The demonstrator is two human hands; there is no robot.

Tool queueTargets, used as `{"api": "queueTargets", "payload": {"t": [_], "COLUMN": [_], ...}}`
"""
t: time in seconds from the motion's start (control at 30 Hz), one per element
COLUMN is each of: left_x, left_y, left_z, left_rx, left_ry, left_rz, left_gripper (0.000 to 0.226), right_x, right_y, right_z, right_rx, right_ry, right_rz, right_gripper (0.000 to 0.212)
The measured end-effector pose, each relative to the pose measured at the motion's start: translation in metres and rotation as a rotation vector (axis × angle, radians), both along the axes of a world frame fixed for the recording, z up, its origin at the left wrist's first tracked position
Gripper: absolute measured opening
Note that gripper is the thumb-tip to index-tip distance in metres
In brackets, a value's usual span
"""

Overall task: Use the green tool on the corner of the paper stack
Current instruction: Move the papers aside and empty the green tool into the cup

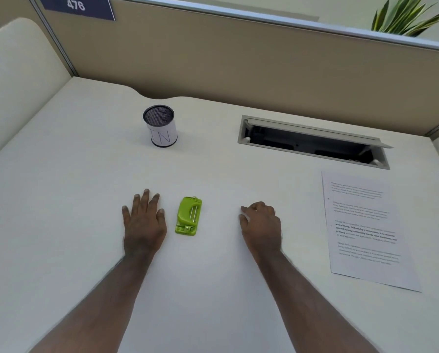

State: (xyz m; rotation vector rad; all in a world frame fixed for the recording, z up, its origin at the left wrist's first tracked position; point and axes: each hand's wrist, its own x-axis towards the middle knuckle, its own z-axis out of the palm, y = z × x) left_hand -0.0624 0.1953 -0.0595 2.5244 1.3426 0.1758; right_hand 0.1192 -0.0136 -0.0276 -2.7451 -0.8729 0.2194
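A small lime-green tool [188,216] lies flat on the white desk [86,174], between my two hands. My left hand [144,221] rests palm down just left of it, fingers spread, holding nothing. My right hand [261,225] rests on the desk a hand's width to the right of the tool, fingers loosely curled and apart, empty. The paper stack [366,230], white sheets with printed text, lies at the right side of the desk, well apart from both hands.
A mesh pen cup [160,125] with a white label stands behind the tool at the back. An open cable hatch [312,142] is set into the desk at the back right. A beige partition [238,59] walls the far edge.
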Motion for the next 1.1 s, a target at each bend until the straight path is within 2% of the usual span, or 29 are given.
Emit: {"api": "queueTargets", "payload": {"t": [0.27,0.4,0.57,0.7,0.87,0.93,1.03,1.1], "left_x": [-0.001,-0.001,-0.001,-0.002,-0.002,-0.002,-0.002,-0.002], "left_y": [0.001,0.002,0.002,0.003,0.003,0.003,0.002,0.002], "left_z": [0.0,-0.001,-0.004,-0.005,-0.003,-0.003,-0.004,-0.004], "left_rx": [-0.023,-0.014,0.0,0.0,0.008,0.005,0.019,0.019], "left_ry": [-0.035,-0.034,-0.042,-0.041,-0.02,-0.025,-0.033,-0.035], "left_rz": [0.003,0.001,0.0,-0.003,-0.009,-0.004,-0.004,-0.004], "left_gripper": [0.047,0.048,0.047,0.047,0.048,0.048,0.048,0.048], "right_x": [0.004,0.009,0.009,0.01,0.0,0.004,0.026,0.041], "right_y": [0.02,0.035,0.054,0.062,0.049,0.042,0.028,0.013], "right_z": [0.002,0.008,0.016,0.021,0.021,0.015,0.013,0.01], "right_rx": [-0.038,-0.128,-0.217,-0.254,-0.274,-0.193,0.054,0.221], "right_ry": [-0.055,-0.04,-0.01,0.024,-0.129,-0.112,0.172,0.289], "right_rz": [-0.063,-0.077,-0.129,-0.112,-0.012,0.012,-0.198,-0.331], "right_gripper": [0.026,0.025,0.011,0.012,0.013,0.013,0.027,0.03]}}
